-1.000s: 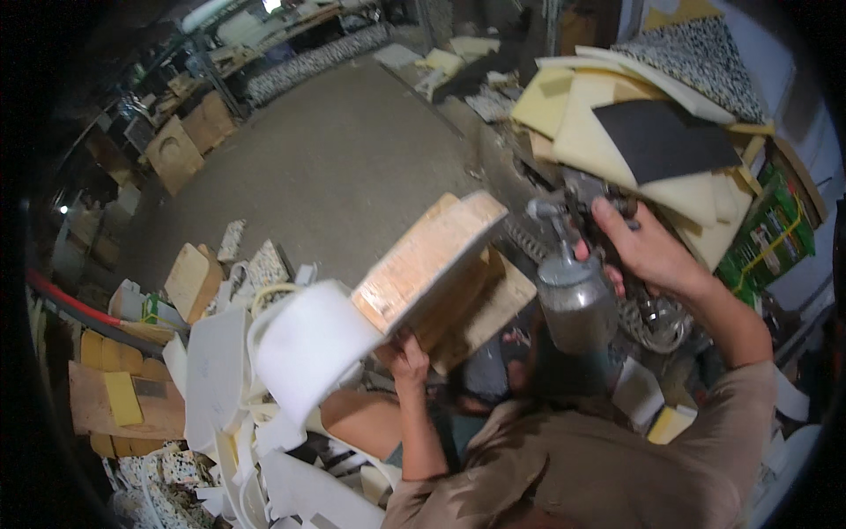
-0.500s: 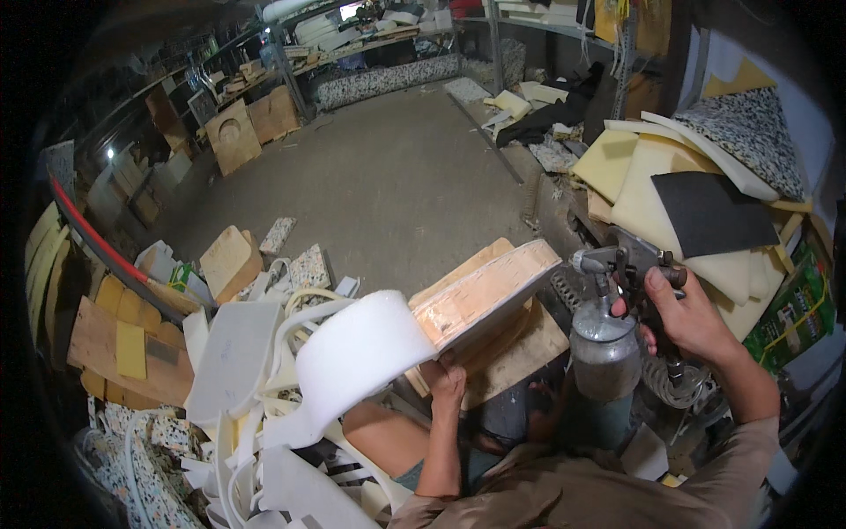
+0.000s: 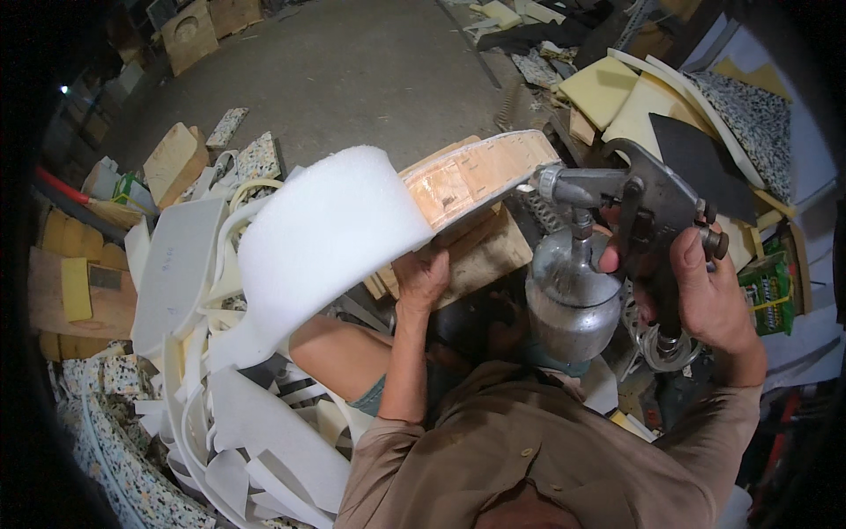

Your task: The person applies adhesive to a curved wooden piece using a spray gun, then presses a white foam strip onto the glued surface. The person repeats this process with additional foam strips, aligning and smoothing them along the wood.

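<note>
Brought nearer the camera since earlier: grey metal spray gun [image 3: 652, 198] — right hand [image 3: 712, 300] gripping it — nozzle [image 3: 548, 185] beside the right end of the curved, white-foam-wrapped pale wooden block [image 3: 480, 175]; left hand [image 3: 424, 276] clasps underneath.

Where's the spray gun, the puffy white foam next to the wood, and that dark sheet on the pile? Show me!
Spray gun [image 3: 659, 196]: head view, on its dark metal body.
Puffy white foam [image 3: 328, 227]: head view, on its broad white side.
Dark sheet [image 3: 712, 164]: head view, near its middle.
</note>
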Motion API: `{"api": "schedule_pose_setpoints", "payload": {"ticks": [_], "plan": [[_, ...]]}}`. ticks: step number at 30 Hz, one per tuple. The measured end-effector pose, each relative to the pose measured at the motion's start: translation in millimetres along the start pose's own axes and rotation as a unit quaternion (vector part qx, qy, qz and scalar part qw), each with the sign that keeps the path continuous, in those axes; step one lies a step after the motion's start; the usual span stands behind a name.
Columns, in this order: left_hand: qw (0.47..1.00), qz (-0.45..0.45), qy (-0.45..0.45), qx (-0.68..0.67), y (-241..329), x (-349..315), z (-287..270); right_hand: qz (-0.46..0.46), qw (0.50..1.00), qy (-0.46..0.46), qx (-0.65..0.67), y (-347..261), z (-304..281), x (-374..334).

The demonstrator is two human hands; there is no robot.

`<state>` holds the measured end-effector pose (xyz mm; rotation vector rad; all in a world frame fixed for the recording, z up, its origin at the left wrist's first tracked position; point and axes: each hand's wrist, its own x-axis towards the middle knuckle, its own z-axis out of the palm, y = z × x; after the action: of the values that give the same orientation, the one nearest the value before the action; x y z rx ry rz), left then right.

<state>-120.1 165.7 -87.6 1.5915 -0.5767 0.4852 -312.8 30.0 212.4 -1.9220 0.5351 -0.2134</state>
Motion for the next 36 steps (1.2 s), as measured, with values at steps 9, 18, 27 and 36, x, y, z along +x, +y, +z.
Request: {"api": "schedule_pose_setpoints", "payload": {"ticks": [9,18,27,36], "plan": [[0.998,-0.018,0.001,-0.059,-4,5,-1,-0.032,0.989,-0.126,-0.073,-10,16,3],[0.998,0.019,-0.001,-0.052,-7,10,-2,-0.041,0.991,-0.125,0.002,-8,29,9],[0.997,-0.061,-0.033,-0.030,-16,-1,-6,0.025,0.999,-0.014,-0.042,10,-4,4],[0.998,-0.046,-0.048,0.017,-28,-6,-11,0.036,0.998,0.001,0.044,37,-39,31]]}}
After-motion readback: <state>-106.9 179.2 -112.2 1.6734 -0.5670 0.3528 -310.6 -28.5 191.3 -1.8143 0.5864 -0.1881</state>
